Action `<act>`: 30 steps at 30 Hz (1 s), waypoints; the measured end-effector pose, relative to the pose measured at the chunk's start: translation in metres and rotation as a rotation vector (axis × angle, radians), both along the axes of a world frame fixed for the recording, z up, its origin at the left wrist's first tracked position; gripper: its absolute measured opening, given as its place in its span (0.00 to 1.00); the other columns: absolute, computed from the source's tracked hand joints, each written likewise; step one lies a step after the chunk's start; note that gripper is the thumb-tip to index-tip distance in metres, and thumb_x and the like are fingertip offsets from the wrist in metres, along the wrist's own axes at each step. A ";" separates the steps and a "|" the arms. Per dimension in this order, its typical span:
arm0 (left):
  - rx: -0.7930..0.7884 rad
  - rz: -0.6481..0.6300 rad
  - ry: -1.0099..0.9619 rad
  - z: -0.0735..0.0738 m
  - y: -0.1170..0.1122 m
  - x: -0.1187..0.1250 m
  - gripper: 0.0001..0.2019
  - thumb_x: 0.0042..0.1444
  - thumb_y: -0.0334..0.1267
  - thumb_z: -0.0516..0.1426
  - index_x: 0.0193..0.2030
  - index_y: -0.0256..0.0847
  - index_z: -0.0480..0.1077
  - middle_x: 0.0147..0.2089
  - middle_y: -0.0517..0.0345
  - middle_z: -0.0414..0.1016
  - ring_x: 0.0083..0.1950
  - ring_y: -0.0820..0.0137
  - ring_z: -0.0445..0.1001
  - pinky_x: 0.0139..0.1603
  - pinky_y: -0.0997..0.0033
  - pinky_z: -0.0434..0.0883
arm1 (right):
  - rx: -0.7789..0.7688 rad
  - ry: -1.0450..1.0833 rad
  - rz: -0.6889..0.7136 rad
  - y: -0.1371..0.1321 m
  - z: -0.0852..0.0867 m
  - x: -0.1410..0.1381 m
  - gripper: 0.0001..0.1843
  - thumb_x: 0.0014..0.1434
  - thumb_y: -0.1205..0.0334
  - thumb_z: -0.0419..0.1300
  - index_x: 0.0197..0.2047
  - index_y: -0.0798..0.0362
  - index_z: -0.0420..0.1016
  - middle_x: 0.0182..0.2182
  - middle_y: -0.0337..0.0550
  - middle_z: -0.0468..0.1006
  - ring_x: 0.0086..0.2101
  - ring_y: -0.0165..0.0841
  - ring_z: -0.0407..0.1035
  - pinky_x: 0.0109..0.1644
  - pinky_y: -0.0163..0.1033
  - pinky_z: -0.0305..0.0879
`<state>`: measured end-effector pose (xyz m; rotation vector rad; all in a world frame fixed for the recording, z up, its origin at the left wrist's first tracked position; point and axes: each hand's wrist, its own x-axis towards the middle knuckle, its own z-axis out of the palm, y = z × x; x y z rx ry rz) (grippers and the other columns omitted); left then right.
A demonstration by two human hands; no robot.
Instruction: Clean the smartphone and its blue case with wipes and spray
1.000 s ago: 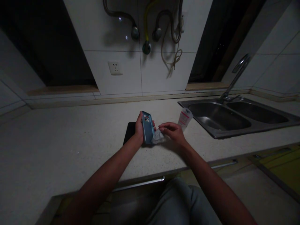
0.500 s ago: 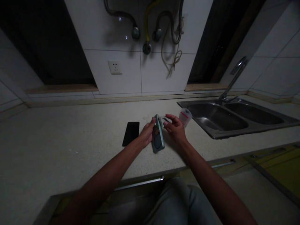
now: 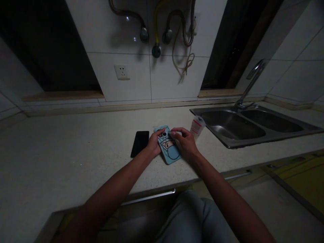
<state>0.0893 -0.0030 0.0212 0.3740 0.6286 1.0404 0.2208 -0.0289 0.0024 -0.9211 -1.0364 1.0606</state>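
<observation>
We see our left hand (image 3: 154,143) with its fingers clamped on the blue phone case (image 3: 173,152), and our right hand (image 3: 186,143) pinching a pale wipe (image 3: 178,145), mostly hidden, near its top. The case is midway between the counter's (image 3: 106,135) front and back edges. A black phone (image 3: 140,143) lies to its left, and a clear cup (image 3: 197,126) is by the sink's (image 3: 238,143) left edge.

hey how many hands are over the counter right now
2. The left hand holds the blue phone case by its left side; the right hand is at the case's upper right, pinching something whitish, mostly hidden.
</observation>
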 end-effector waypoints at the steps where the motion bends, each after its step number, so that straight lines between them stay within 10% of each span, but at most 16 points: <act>1: -0.007 0.035 -0.016 0.000 0.001 -0.001 0.08 0.56 0.29 0.57 0.26 0.35 0.71 0.23 0.56 0.74 0.23 0.71 0.73 0.40 0.66 0.76 | -0.006 -0.021 -0.011 0.000 0.000 0.000 0.15 0.44 0.54 0.72 0.34 0.52 0.79 0.30 0.40 0.80 0.29 0.31 0.71 0.33 0.37 0.69; 17: -0.021 0.311 -0.158 0.003 0.015 -0.014 0.17 0.62 0.37 0.53 0.21 0.40 0.63 0.25 0.56 0.72 0.28 0.65 0.75 0.45 0.54 0.76 | -0.040 -0.257 -0.020 0.005 -0.008 0.013 0.22 0.48 0.44 0.69 0.22 0.53 0.70 0.19 0.35 0.68 0.21 0.26 0.59 0.25 0.34 0.54; 25: -0.054 0.224 -0.129 0.001 0.019 -0.018 0.18 0.66 0.48 0.49 0.33 0.38 0.70 0.30 0.51 0.77 0.34 0.61 0.79 0.43 0.54 0.77 | 0.444 -0.595 -0.031 -0.006 -0.005 0.009 0.10 0.59 0.54 0.63 0.32 0.52 0.77 0.32 0.42 0.79 0.34 0.34 0.72 0.40 0.40 0.68; 30: -0.098 -0.028 -0.106 0.000 0.009 -0.010 0.26 0.66 0.55 0.46 0.35 0.34 0.72 0.32 0.43 0.79 0.38 0.54 0.81 0.43 0.50 0.77 | 0.485 -0.673 -0.077 -0.006 -0.010 0.008 0.14 0.61 0.57 0.62 0.48 0.51 0.76 0.44 0.47 0.80 0.43 0.38 0.73 0.49 0.45 0.70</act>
